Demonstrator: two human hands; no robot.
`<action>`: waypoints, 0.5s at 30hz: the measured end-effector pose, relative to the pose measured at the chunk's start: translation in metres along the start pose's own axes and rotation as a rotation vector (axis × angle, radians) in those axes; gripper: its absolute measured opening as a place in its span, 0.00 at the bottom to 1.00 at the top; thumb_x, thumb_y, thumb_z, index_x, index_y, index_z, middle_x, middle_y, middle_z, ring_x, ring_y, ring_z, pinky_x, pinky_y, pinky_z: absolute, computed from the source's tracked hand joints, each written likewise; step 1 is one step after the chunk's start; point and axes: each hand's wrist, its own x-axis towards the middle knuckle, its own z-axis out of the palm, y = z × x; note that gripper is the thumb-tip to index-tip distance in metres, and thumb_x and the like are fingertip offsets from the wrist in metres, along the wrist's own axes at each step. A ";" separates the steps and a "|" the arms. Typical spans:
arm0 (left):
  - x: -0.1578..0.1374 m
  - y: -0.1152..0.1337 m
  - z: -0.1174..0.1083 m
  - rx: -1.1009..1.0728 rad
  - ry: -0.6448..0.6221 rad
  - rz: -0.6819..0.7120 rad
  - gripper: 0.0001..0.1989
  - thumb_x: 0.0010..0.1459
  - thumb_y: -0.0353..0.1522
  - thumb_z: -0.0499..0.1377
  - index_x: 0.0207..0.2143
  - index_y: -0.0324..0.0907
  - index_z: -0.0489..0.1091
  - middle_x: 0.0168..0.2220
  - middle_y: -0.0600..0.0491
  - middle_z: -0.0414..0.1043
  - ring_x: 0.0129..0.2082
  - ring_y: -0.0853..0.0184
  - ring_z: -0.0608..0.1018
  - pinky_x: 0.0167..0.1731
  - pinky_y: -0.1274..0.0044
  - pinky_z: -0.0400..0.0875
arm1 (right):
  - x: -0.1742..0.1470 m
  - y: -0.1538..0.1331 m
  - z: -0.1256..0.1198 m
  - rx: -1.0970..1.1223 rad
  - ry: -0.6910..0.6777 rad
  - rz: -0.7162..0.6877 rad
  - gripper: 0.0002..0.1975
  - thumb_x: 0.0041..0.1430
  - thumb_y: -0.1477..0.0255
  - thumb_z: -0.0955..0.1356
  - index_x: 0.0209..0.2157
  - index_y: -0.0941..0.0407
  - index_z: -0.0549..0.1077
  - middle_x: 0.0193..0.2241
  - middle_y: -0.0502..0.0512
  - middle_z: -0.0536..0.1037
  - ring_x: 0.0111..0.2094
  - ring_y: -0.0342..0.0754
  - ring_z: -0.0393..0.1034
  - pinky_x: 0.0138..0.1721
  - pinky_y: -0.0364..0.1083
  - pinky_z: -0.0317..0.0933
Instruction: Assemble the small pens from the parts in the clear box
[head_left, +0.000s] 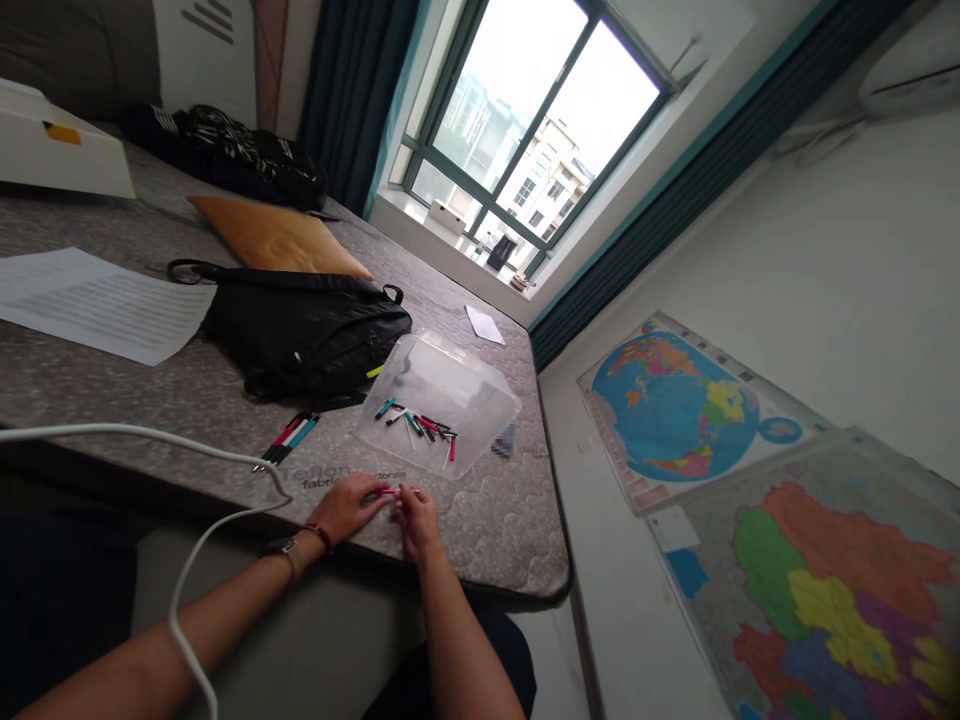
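Observation:
A small red pen (388,491), or a part of one, spans the gap between my hands above the mattress edge. My left hand (351,508) pinches its left end, and a watch and a bracelet show on that wrist. My right hand (418,515) is closed around the other end, hiding much of it. Just beyond, a clear plastic bin (457,375) holds several loose pen pieces (424,425) in red, black, white and teal. To the left of my left hand, several pens (289,440) lie side by side on the mattress.
A black backpack (307,330) lies behind the pens, with a brown envelope (281,238) and a printed sheet (97,305) near it. A white cable (187,560) crosses over my left forearm. The mattress (517,545) ends beside a wall with maps (679,405).

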 end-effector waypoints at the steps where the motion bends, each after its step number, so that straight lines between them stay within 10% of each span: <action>1: -0.001 0.001 0.000 0.054 -0.011 0.047 0.15 0.62 0.43 0.56 0.44 0.47 0.76 0.41 0.50 0.79 0.43 0.61 0.76 0.45 0.71 0.68 | 0.000 0.000 0.000 -0.011 -0.017 0.005 0.14 0.46 0.66 0.77 0.31 0.60 0.77 0.25 0.50 0.77 0.21 0.37 0.65 0.22 0.37 0.59; 15: -0.002 0.008 0.000 0.260 0.013 0.155 0.14 0.68 0.37 0.49 0.37 0.46 0.73 0.35 0.51 0.76 0.39 0.61 0.74 0.40 0.71 0.65 | 0.002 0.001 -0.002 0.020 -0.037 -0.031 0.15 0.48 0.63 0.76 0.33 0.59 0.77 0.21 0.47 0.71 0.19 0.38 0.60 0.21 0.38 0.55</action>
